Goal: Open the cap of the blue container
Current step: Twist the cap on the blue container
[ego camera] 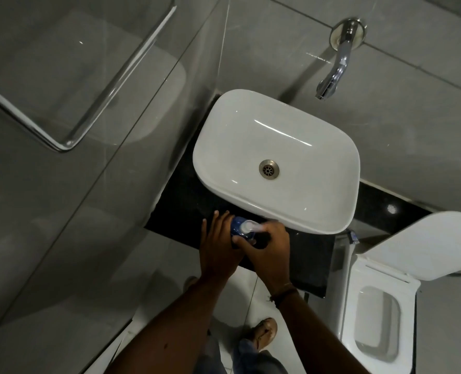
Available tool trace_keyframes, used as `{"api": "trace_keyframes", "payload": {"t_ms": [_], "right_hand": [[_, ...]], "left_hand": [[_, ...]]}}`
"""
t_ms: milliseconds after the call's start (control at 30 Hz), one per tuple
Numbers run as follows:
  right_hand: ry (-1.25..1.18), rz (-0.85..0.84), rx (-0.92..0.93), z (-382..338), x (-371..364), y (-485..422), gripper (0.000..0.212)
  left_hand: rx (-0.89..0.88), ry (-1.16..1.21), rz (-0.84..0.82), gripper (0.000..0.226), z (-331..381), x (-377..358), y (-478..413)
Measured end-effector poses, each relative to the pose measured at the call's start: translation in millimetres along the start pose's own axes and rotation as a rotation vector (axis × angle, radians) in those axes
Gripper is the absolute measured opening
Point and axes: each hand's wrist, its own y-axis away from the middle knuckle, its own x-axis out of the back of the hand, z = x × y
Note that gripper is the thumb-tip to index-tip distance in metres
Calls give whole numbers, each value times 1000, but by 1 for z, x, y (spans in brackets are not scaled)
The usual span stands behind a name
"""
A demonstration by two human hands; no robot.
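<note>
Grey tiled walls [386, 130] fill most of the view, with a glass shelf [70, 85] on the left one and a chrome tap [337, 63] jutting from the back one. Below the tap a white basin [318, 147] sits on a black desk [310, 255], its drain [269, 169] near the middle. Right of the desk stands a white toilet [380, 319] with its lid [426, 247] raised.

Two bare forearms reach up from the lower edge of the view and meet at the desk's front edge, just before the basin's near rim. The left hand [218, 244] lies with its back upward, fingers stretched forward and curved around the left side of the blue container [237, 228], its grip wrapped on the body. The right hand [271, 248], a dark band [284, 292] at its wrist, comes in from the right with the knuckles arched; its grip is pinched on the clear pump cap [251, 226] at the container's top, the thumb crossing below the neck. The container stands on the desk near the front edge, toward the left corner, between the two hands. A sandalled foot [264, 333] shows on the pale floor [251, 279] below.
</note>
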Motion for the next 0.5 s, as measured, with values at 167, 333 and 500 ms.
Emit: {"api": "trace_keyframes", "payload": {"t_ms": [167,333,500], "right_hand": [[-64,-118,14,0,2,-3,65],[-103,-42,9,-3,7,-9,38],[-4,-284,-15,-7,13,-24,56]], "left_hand": [[-3,29,7,79,0,2,0],[14,29,-9,65,0,1,-1],[-2,40,7,72,-2,-1,-2]]}}
